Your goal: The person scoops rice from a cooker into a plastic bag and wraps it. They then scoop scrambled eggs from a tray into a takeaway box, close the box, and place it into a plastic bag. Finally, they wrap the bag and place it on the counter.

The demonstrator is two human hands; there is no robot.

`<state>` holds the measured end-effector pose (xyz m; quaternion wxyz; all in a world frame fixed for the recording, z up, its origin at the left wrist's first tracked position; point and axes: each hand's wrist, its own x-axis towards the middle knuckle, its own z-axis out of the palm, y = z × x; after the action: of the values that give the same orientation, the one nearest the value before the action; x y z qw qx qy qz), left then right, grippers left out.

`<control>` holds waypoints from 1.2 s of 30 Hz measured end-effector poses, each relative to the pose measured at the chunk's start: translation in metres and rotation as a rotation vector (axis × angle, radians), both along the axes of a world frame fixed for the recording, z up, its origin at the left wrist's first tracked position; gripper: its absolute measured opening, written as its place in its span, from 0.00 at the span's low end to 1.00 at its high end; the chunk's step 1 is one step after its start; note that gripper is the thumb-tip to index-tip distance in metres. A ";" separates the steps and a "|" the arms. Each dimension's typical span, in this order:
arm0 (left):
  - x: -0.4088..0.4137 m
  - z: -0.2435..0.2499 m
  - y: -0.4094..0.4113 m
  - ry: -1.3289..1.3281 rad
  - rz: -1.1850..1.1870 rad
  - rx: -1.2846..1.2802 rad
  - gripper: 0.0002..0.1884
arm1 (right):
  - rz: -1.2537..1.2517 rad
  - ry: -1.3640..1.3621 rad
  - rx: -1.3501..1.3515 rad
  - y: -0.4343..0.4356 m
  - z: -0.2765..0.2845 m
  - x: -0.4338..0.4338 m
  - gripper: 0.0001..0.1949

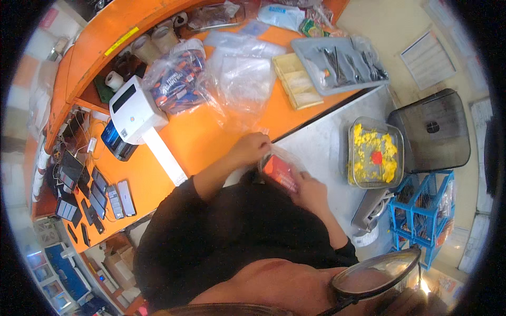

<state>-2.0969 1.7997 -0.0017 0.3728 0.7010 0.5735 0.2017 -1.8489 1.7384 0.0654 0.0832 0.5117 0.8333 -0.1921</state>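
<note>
Close to my body, my right hand [312, 191] grips a red printed packet [280, 173] from its right side. Transparent plastic [290, 155], seemingly a bag, wraps around the packet. With fingers curled together, my left hand [253, 148] pinches this plastic near its upper left edge. Beyond my left hand, a stack of transparent plastic bags [247, 81] lies on the orange counter [197, 132]. The packet's lower end is partly covered by my right fingers.
Left stands a white printer [136, 108] with a long paper strip [164, 158], near several phones [126, 197]. A grey cutlery tray [312, 53] and a yellow divided tray [294, 81] lie ahead. On the metal table at right sits a glass dish [375, 185] of yellow pieces, beside blue baskets [423, 213].
</note>
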 end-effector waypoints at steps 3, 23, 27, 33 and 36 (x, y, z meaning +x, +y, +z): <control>0.016 -0.033 -0.010 -0.370 0.223 -0.111 0.11 | 0.083 0.033 -0.051 -0.007 -0.003 -0.005 0.41; 0.012 0.040 -0.016 -0.279 0.053 0.010 0.13 | -0.290 0.130 0.078 -0.026 -0.007 0.008 0.42; -0.019 -0.015 0.016 -1.222 0.385 -0.835 0.12 | -0.256 0.302 0.022 -0.018 -0.002 0.013 0.43; 0.010 0.017 0.002 -0.216 0.075 -0.281 0.15 | -0.283 0.300 -0.108 -0.010 -0.004 0.032 0.46; 0.007 0.010 0.010 0.142 0.119 -0.210 0.17 | -0.317 0.374 -0.059 -0.017 -0.003 0.035 0.47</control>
<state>-2.0900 1.8094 0.0083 0.3900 0.6355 0.6569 0.1120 -1.8135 1.7212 0.0619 -0.0885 0.5889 0.7375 -0.3184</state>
